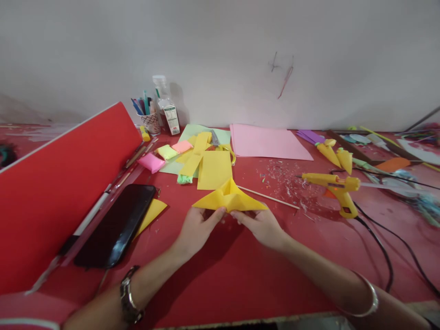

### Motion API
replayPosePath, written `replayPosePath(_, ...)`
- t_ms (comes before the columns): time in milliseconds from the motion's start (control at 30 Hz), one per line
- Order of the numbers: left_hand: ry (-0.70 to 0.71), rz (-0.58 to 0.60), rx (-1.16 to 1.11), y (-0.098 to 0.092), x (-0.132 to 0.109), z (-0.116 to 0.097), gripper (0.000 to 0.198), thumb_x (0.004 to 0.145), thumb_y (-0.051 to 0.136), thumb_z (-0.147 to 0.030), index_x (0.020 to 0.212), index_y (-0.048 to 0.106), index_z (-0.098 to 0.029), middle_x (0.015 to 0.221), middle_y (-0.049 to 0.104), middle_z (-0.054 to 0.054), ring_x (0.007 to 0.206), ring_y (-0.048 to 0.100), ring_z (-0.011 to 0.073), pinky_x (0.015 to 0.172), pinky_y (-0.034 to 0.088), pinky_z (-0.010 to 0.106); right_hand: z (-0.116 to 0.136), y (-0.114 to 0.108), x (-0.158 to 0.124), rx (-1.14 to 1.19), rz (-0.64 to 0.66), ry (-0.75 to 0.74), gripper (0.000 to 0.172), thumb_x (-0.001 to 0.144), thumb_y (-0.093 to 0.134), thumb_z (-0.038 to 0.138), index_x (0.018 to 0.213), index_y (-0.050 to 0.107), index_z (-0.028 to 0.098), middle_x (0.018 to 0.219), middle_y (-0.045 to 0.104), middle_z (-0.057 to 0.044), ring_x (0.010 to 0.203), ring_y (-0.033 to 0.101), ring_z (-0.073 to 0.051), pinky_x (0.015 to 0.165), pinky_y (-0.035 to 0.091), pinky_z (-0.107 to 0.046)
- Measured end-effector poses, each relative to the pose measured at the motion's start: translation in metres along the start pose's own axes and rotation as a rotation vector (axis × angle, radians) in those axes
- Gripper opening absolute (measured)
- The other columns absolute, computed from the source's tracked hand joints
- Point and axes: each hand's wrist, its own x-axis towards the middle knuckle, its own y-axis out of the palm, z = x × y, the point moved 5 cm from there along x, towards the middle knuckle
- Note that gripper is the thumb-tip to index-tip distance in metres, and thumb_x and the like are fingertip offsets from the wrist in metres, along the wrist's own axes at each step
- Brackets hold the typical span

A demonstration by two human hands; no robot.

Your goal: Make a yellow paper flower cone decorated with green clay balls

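Between my two hands is a piece of folded yellow paper (229,198), with a raised point in its middle and a wing spreading to each side. My left hand (202,225) pinches its lower edge left of the centre, thumb on the near side. From the right, my right hand (258,225) grips the same edge, its thumb close to the other one. The fingers behind the paper are partly hidden. Just beyond it lie a flat yellow paper sheet (215,169) and a thin wooden stick (270,198).
On the right rests a yellow glue gun (332,183) with a black cord (380,243). A black phone (117,224) lies left, beside a red board (68,183). Pink sheets (270,142), a glass bottle (167,110) and a pen cup (150,123) stand or lie near the wall.
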Motion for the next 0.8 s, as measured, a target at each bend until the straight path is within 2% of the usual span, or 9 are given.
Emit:
replayPosePath(233, 0.097, 0.063, 0.041, 0.0016, -0.0009, 0.001, 0.013, 0.07, 0.052, -0.028, 0.064, 0.052, -0.017, 0.057, 0.051, -0.003, 0.055, 0.047, 0.0099, 0.056, 0.039, 0.021, 0.002, 0.0016, 0.0007, -0.062, 0.055, -0.044, 0.013, 0.07, 0.055, 0.027, 0.077, 0.061, 0.018, 0.077, 0.066, -0.003, 0.076, 0.061, -0.017, 0.072, 0.049, -0.029)
replayPosePath(333, 0.096, 0.111, 0.032, 0.003, -0.0015, 0.0026, 0.012, 0.072, 0.051, -0.026, 0.064, 0.05, -0.017, 0.058, 0.049, -0.004, 0.057, 0.046, 0.0097, 0.057, 0.038, 0.022, 0.0027, 0.0019, 0.0002, -0.106, 0.072, -0.062, 0.013, 0.072, 0.053, 0.028, 0.076, 0.06, 0.018, 0.079, 0.067, -0.003, 0.079, 0.061, -0.017, 0.074, 0.049, -0.03)
replayPosePath(600, 0.058, 0.121, -0.004, 0.0049, -0.0013, 0.004, 0.011, 0.07, 0.053, -0.026, 0.064, 0.051, -0.017, 0.059, 0.05, -0.003, 0.058, 0.048, 0.0106, 0.059, 0.04, 0.023, 0.0019, 0.0008, -0.0001, -0.152, 0.078, -0.134, 0.012, 0.074, 0.051, 0.029, 0.073, 0.057, 0.019, 0.077, 0.063, -0.003, 0.072, 0.058, -0.014, 0.068, 0.048, -0.027)
replayPosePath(700, 0.059, 0.101, -0.015, 0.0051, -0.0015, 0.0014, 0.006, 0.068, 0.054, -0.023, 0.071, 0.057, -0.019, 0.069, 0.059, 0.0, 0.07, 0.055, 0.0141, 0.065, 0.044, 0.025, 0.0024, 0.0026, -0.0013, -0.179, 0.113, -0.142, 0.016, 0.077, 0.047, 0.028, 0.067, 0.055, 0.019, 0.067, 0.059, -0.001, 0.066, 0.056, -0.013, 0.061, 0.046, -0.024)
replayPosePath(800, 0.057, 0.107, -0.04, 0.0058, -0.0025, -0.0007, 0.017, 0.066, 0.054, -0.02, 0.081, 0.061, -0.019, 0.084, 0.064, 0.003, 0.082, 0.058, 0.0173, 0.072, 0.046, 0.027, 0.0051, 0.0042, -0.0035, -0.234, 0.135, -0.161, 0.02, 0.079, 0.042, 0.028, 0.066, 0.054, 0.018, 0.062, 0.055, 0.0, 0.062, 0.054, -0.012, 0.058, 0.045, -0.023)
